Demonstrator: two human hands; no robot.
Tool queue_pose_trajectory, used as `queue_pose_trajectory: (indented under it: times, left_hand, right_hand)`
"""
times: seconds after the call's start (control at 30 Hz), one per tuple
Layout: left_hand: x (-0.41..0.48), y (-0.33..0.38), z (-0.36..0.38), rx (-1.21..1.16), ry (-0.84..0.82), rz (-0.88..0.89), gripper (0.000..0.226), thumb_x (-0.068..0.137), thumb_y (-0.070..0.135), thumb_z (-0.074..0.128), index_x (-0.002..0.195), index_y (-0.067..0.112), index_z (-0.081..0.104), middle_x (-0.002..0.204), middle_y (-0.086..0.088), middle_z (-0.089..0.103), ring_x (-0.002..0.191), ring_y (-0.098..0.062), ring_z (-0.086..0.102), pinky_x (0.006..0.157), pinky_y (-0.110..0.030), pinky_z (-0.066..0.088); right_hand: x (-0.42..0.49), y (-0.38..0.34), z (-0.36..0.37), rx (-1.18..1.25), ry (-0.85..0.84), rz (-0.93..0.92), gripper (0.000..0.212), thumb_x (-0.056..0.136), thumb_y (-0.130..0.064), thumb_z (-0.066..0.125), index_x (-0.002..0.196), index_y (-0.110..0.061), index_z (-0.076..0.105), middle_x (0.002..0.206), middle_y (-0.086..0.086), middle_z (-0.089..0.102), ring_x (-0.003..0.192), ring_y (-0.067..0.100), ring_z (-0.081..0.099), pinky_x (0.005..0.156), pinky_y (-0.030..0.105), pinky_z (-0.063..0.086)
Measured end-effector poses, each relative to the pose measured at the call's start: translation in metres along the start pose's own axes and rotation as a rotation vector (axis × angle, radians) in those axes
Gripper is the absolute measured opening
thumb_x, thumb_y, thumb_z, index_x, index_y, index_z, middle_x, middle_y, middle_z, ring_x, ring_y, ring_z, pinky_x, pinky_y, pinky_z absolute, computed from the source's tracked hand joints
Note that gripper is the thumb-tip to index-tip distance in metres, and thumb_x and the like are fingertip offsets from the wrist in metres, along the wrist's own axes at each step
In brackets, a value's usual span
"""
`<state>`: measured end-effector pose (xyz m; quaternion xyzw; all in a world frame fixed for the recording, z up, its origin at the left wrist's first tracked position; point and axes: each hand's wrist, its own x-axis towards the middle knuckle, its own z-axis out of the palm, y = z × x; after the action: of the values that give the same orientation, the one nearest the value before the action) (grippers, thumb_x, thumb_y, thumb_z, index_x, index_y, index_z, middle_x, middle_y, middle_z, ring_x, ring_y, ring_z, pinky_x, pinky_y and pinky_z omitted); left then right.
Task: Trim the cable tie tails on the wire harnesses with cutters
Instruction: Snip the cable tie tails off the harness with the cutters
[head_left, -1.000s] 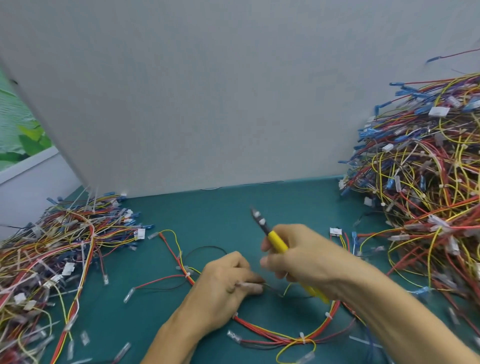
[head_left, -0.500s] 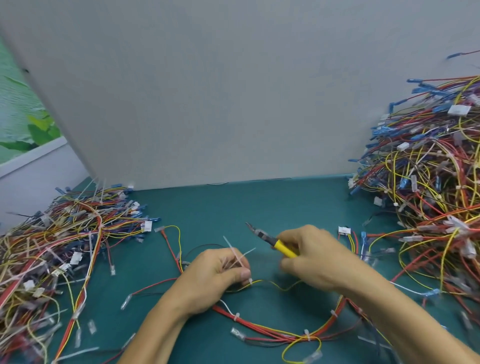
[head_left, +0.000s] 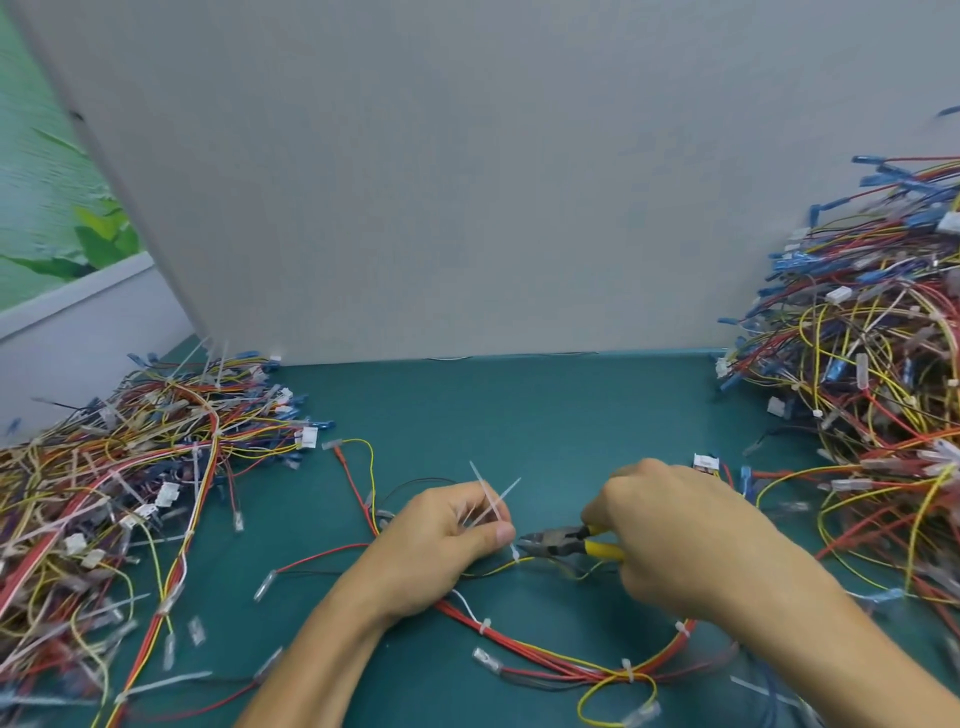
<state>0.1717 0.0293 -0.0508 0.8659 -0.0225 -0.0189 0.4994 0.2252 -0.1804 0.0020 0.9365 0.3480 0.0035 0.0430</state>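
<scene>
Head-worn view, forward-down, near table (head_left: 519, 415)

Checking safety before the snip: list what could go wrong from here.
1. The yellow-handled cutters in the right hand have their tips right beside the left hand, near its thumb; a slip could nick it.
2. The small white cable tie sits on thin yellow and dark wires; the blades might cut insulation instead.
3. The left hand also holds loose translucent tie tails, which may loosen its grip on the harness.
</scene>
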Motion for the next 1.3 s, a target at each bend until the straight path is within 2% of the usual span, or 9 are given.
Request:
queue_pose_trajectory:
  times: [0.17, 0.33, 0.5, 0.67, 0.77, 0.9, 1.07, 1.2, 1.3]
  left_hand:
    - [0.0, 0.001, 0.0, 0.049, 0.005, 0.006, 0.013, 0.079, 0.04, 0.059, 0.08, 0.027, 0.06, 0.063, 0.015, 0.052, 0.054, -0.004, 0.038, 0.055, -0.02, 0.032]
    - [-0.001, 0.001, 0.0, 0.061, 0.009, 0.013, 0.012, 0.079, 0.04, 0.059, 0.08, 0.028, 0.06, 0.063, 0.014, 0.051, 0.054, -0.005, 0.037, 0.055, -0.019, 0.032]
    - [-0.001, 0.003, 0.001, 0.072, 0.024, 0.015, 0.011, 0.079, 0.039, 0.061, 0.079, 0.028, 0.061, 0.067, 0.011, 0.055, 0.06, -0.007, 0.042, 0.061, -0.021, 0.035]
    - [-0.002, 0.006, 0.002, 0.073, 0.023, 0.02, 0.014, 0.087, 0.017, 0.068, 0.075, 0.024, 0.065, 0.066, 0.016, 0.061, 0.06, 0.004, 0.049, 0.062, -0.011, 0.037]
    - [-0.002, 0.008, 0.004, 0.077, 0.044, 0.01, 0.014, 0.086, 0.015, 0.068, 0.074, 0.022, 0.066, 0.073, 0.01, 0.068, 0.066, -0.002, 0.056, 0.07, -0.018, 0.043]
    - [-0.003, 0.01, 0.01, 0.174, 0.136, 0.044, 0.019, 0.083, 0.013, 0.07, 0.07, 0.024, 0.064, 0.072, 0.008, 0.066, 0.07, -0.006, 0.057, 0.071, -0.022, 0.043]
    - [-0.003, 0.009, 0.013, 0.187, 0.231, 0.038, 0.015, 0.083, 0.01, 0.069, 0.07, 0.017, 0.064, 0.074, -0.001, 0.067, 0.074, -0.016, 0.059, 0.075, -0.03, 0.045]
    - [-0.003, 0.008, 0.014, 0.191, 0.225, 0.007, 0.016, 0.082, 0.014, 0.071, 0.069, 0.021, 0.065, 0.074, 0.002, 0.068, 0.073, -0.014, 0.06, 0.075, -0.03, 0.046]
    - [-0.001, 0.006, 0.012, 0.182, 0.206, -0.004, 0.019, 0.083, 0.016, 0.071, 0.067, 0.025, 0.064, 0.072, 0.007, 0.068, 0.073, -0.011, 0.061, 0.076, -0.03, 0.047]
  right_hand:
    - [-0.001, -0.003, 0.0, 0.021, -0.008, -0.031, 0.031, 0.078, -0.017, 0.05, 0.106, -0.021, 0.062, 0.107, 0.005, 0.058, 0.099, 0.033, 0.06, 0.072, 0.034, 0.046]
    - [-0.003, 0.002, -0.009, 0.019, -0.017, -0.023, 0.017, 0.072, -0.014, 0.049, 0.087, -0.019, 0.056, 0.09, 0.006, 0.052, 0.081, 0.033, 0.054, 0.061, 0.03, 0.037]
    - [-0.003, -0.001, -0.004, 0.039, -0.013, -0.03, 0.026, 0.075, -0.015, 0.05, 0.098, -0.02, 0.062, 0.101, 0.007, 0.058, 0.092, 0.034, 0.06, 0.064, 0.031, 0.041]
    - [-0.002, -0.008, 0.002, 0.025, -0.003, -0.045, 0.027, 0.078, -0.017, 0.05, 0.102, -0.02, 0.061, 0.103, 0.007, 0.058, 0.095, 0.034, 0.06, 0.064, 0.032, 0.039]
    - [-0.001, -0.01, 0.004, 0.007, -0.007, -0.052, 0.025, 0.077, -0.015, 0.05, 0.1, -0.016, 0.059, 0.093, 0.008, 0.053, 0.092, 0.032, 0.061, 0.063, 0.031, 0.036]
    - [-0.003, -0.016, 0.005, 0.016, -0.021, -0.058, 0.011, 0.078, -0.011, 0.049, 0.083, -0.021, 0.046, 0.079, 0.007, 0.038, 0.094, 0.033, 0.061, 0.064, 0.031, 0.035]
    - [-0.002, -0.02, 0.012, 0.029, -0.029, -0.053, 0.015, 0.082, -0.009, 0.05, 0.086, -0.023, 0.044, 0.105, 0.01, 0.056, 0.1, 0.032, 0.061, 0.066, 0.031, 0.036]
    - [-0.002, -0.021, 0.015, -0.003, -0.029, -0.054, 0.019, 0.083, -0.009, 0.05, 0.099, -0.018, 0.056, 0.106, 0.011, 0.057, 0.101, 0.033, 0.061, 0.067, 0.033, 0.037]
    - [-0.001, -0.019, 0.012, -0.01, -0.019, -0.065, 0.015, 0.082, -0.011, 0.049, 0.091, -0.021, 0.053, 0.103, 0.01, 0.058, 0.097, 0.033, 0.061, 0.065, 0.032, 0.035]
